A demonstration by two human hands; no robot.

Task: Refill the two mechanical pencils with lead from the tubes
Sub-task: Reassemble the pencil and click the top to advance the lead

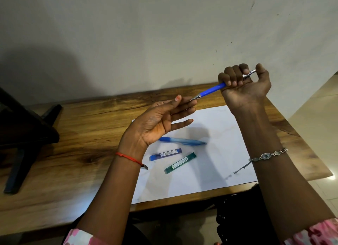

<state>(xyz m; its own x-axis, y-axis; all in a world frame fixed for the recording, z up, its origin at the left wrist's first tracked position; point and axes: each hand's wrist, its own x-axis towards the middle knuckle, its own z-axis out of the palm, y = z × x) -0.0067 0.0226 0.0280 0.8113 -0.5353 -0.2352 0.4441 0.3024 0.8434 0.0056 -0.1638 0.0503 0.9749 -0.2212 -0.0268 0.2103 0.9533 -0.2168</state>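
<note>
- Right hand (243,83), right of centre, fist gripping blue pencil (213,89), tip angled down-left.
- Left hand (159,120) open, fingertips at the tip.
- Second pencil (182,141), blue tube (166,154), green tube (180,163) on paper (219,153) on table (73,144).

The right hand (243,83) grips the raised pencil (212,89), whose tip slants down to the fingers (182,105) of the left hand (157,120). Beneath both hands a sheet (228,153) lies on the tabletop (73,135). On the sheet, below the left fingers, lies the second pencil (182,141). Nearer the person lie the far tube (166,154) and, just right of it, the near tube (180,163). Well left of the fingers a stand (23,135) rests on the tabletop.
</note>
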